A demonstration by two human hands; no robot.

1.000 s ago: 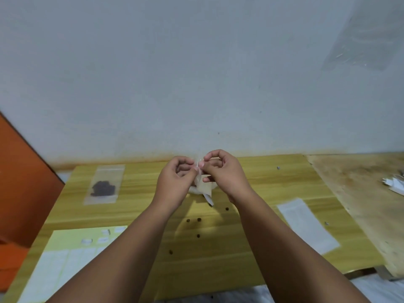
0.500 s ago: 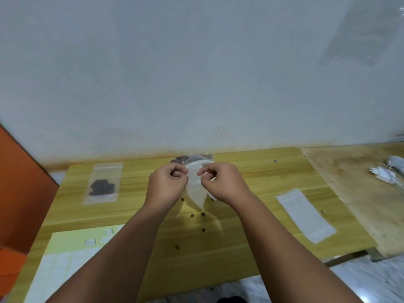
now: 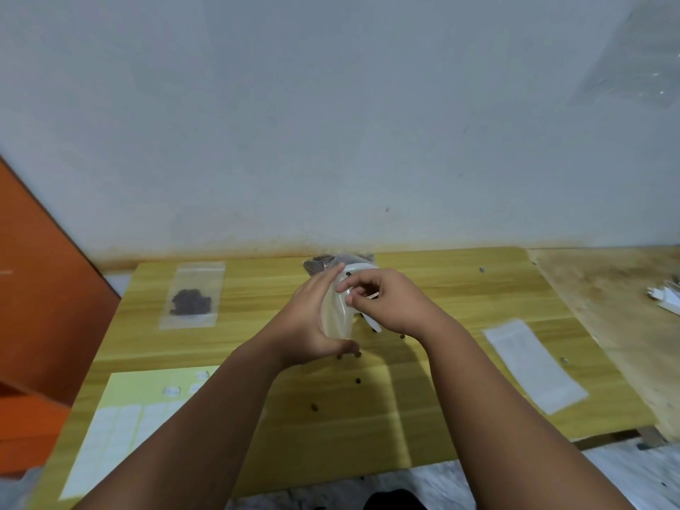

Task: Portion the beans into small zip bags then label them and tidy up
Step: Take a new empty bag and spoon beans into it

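Change: my left hand point(image 3: 312, 322) has dropped its pinch. It now lies with straight fingers along the left side of the small zip bag point(image 3: 336, 311), thumb spread beneath it. My right hand point(image 3: 390, 307) keeps its pinch on that bag's upper edge, fingers curled.

1. Small zip bag: clear, held off the table point(image 3: 349, 443) between both hands; contents cannot be told.
2. Bulk bean bag point(image 3: 322, 262): just behind the small zip bag, by the wall.
3. Filled zip bag point(image 3: 193, 296): well left of it, flat, dark beans inside.
4. Empty zip bag point(image 3: 533, 366): well right of it, flat.
5. Label sheet point(image 3: 140, 417): left of it and nearer me.
6. Loose beans point(image 3: 357, 380): scattered near it, on my side.
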